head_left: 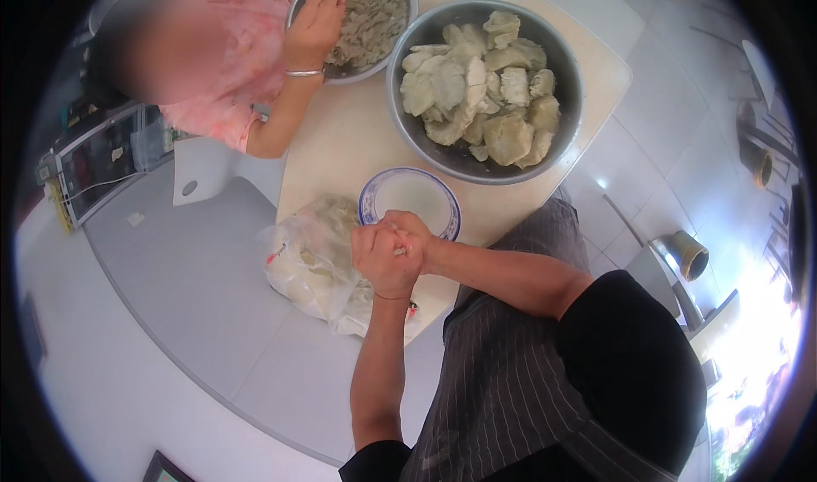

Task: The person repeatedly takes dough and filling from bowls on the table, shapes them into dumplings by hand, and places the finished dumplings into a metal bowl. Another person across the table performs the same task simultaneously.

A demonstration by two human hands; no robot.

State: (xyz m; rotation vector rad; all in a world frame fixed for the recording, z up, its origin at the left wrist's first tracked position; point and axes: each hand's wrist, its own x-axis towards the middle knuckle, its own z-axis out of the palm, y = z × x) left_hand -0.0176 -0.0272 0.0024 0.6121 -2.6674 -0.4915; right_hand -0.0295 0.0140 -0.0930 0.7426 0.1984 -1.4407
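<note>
My left hand (pixel 385 262) and my right hand (pixel 414 233) are clasped together over the near rim of a white bowl (pixel 453 227) with a blue patterned edge. Both are closed, fingers pressed tight. A small pale bit shows between them, but what they squeeze is mostly hidden. Cloudy, whitish liquid seems to lie in the bowl. Just left of my hands, a clear plastic bag (pixel 298 265) holds pale, soft-looking contents. Beyond the bowl stands a large metal basin (pixel 572 129) piled with thick, pale greenish-beige food chunks (pixel 511 137).
Across the table (pixel 328 154), a person in a pink top works with their hands (pixel 313 27) over a second metal basin (pixel 412 10) of shredded pale food. A white chair (pixel 204 171) is beside them. Brown baskets (pixel 688 255) are on the right, beyond the tiled floor.
</note>
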